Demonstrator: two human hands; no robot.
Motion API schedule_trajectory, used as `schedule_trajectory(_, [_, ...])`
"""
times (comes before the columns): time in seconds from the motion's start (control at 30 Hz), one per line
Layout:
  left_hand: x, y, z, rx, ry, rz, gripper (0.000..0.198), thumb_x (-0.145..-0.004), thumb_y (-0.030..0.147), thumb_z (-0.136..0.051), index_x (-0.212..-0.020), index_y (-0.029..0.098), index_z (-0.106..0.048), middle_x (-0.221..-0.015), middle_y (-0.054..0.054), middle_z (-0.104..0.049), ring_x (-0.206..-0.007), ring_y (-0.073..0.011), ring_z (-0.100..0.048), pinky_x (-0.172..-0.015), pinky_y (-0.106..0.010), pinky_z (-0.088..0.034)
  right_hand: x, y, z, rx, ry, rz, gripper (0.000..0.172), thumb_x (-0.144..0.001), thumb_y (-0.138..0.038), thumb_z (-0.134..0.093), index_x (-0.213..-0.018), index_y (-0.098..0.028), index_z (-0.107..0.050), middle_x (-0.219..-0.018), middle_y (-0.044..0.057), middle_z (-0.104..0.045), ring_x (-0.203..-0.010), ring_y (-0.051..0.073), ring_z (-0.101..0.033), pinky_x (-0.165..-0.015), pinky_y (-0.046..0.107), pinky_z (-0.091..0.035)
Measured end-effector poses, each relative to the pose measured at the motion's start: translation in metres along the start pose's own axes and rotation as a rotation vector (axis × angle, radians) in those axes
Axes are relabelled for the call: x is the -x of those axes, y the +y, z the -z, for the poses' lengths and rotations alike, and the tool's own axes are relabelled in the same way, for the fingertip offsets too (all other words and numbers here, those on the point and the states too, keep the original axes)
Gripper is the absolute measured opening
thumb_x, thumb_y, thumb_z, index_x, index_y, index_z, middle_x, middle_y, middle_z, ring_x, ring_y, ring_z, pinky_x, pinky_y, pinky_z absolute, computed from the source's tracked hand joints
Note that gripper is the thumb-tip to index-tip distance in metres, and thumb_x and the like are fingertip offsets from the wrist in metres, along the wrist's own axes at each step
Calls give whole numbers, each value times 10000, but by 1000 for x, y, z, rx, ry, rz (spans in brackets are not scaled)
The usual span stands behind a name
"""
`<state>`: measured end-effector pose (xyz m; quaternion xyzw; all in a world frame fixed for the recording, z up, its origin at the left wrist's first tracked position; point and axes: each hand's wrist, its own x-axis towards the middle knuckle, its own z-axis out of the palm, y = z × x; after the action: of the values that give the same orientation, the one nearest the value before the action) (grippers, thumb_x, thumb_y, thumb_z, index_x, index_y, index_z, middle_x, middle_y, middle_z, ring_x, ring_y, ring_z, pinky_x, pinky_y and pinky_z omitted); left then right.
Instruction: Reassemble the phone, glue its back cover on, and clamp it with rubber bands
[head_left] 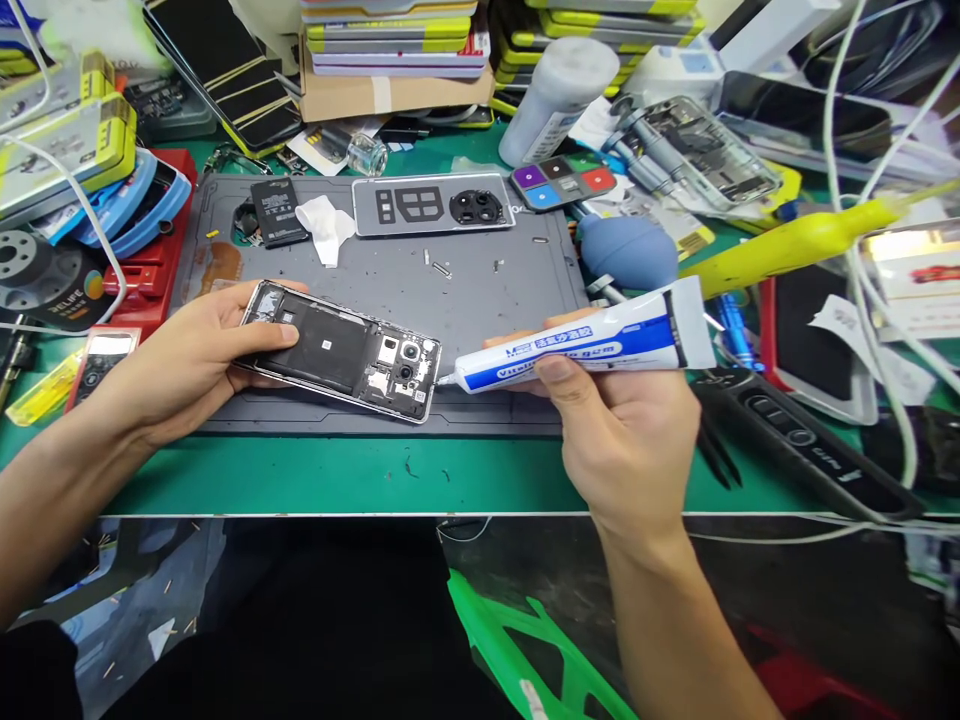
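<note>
Over the grey rubbery mat (480, 290), left hand (180, 365) fingers grip an opened phone (341, 350) (glossy), right hand (622, 430) fingers pinch a soft glue tube (592, 345).

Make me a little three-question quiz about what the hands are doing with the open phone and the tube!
1. True or false: the left hand holds the open phone with its back cover off.
2. What does the right hand hold? A) a screwdriver B) a white and blue glue tube C) a brush
3. Fill in: the tube's thin nozzle points at the phone's ______ end.

Key:
1. True; the grey back cover lies apart on the grey mat.
2. B
3. Camera
</note>
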<state>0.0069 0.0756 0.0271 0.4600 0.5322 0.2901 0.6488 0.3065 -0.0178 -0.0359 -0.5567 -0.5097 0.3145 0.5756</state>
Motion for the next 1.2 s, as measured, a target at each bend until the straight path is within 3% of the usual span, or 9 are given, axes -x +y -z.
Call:
schedule_trajectory(0.2, [-1,0,2,23,-41,-9,267,-805,214,-876,-1053,175,-784,-1028,-37,-781,-954,-192,-746,-791,-229,-648,3,-1,1,17,4,-3,300,-987,-417,-792,-1249,-278,-743,-1069,19,-849,-977,239,-833,-854,404,-749])
schedule_trajectory(0.47, [-2,-3,3,81,-78,-11,320,-807,202,-895,-1099,158,-772,-1048,-45,-794,-907,-149,-728,-762,-208,-632,5,0,5,45,-54,-2,261,-996,-450,-772,-1204,-292,-788,-1108,43,-848,-982,261,-829,-882,425,-730])
schedule_trajectory(0.8, [1,-2,-3,61,44,19,286,-765,182,-864,-1037,178,-772,-1020,-59,-769,-1075,-314,-777,-895,-386,-697,10,0,5,10,-80,-2,246,-984,-433,-790,-1179,-284,-774,-1083,25,-841,-990,252,-821,-912,431,-702])
schedule_trajectory(1.0, [1,-3,-3,105,43,30,305,-762,118,-835,-1054,180,-771,-1025,-60,-770,-1111,-319,-774,-896,-377,-703,12,2,5,13,-105,17,166,-981,-402,-789,-1126,-323,-783,-1039,20,-846,-1003,279,-819,-951,489,-695])
schedule_trajectory(1.2, [1,-3,-5,111,55,26,317,-761,119,-842,-1066,173,-772,-1018,-59,-765,-1056,-309,-780,-861,-376,-709,17,2,5,-10,-91,-18,234,-969,-383,-799,-1190,-321,-748,-1113,46,-847,-1107,313,-805,-1001,537,-678])
